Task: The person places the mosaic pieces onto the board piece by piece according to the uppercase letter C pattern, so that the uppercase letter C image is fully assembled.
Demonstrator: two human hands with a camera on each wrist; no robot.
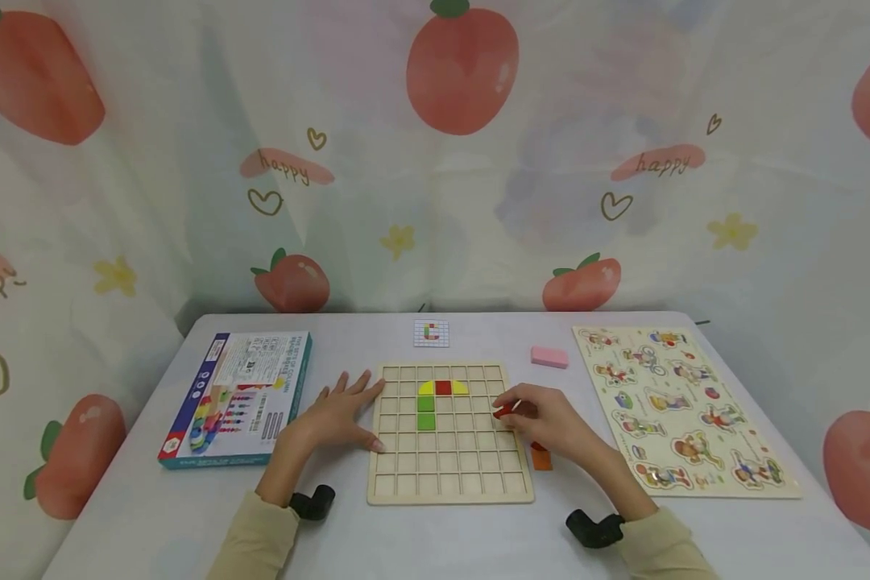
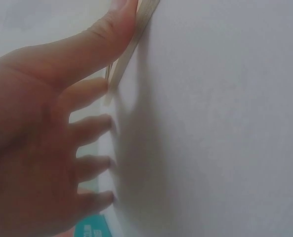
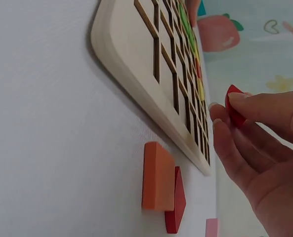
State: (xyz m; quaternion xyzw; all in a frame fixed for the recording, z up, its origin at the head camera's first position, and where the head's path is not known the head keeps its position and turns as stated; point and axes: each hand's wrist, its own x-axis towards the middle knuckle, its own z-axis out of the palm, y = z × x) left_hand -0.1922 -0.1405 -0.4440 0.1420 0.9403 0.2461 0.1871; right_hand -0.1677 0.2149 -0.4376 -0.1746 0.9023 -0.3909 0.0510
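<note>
A wooden grid board (image 1: pixel 449 499) lies mid-table. In its grid are a red square block (image 1: pixel 444 388) between two yellow rounded pieces (image 1: pixel 461 389), and two green blocks (image 1: pixel 425 421) below the left one. My left hand (image 1: pixel 339 416) has spread, fairly straight fingers, with index fingertip and thumb at the board's left edge. With thumb and fingers my right hand (image 1: pixel 551 417) pinches a small red block (image 3: pixel 235 107) over the board's right side; the fingers partly cover it. An orange block (image 3: pixel 158 177) lies against another red block (image 3: pixel 176 203) beside the board, under the right hand.
Behind the board lies a small pattern card (image 1: pixel 431 333), with a pink block (image 1: pixel 548 357) to its right. A boxed toy (image 1: pixel 239 395) rests at left. On the right is a picture puzzle board (image 1: pixel 616 366). A printed curtain (image 1: pixel 435 217) hangs behind the table.
</note>
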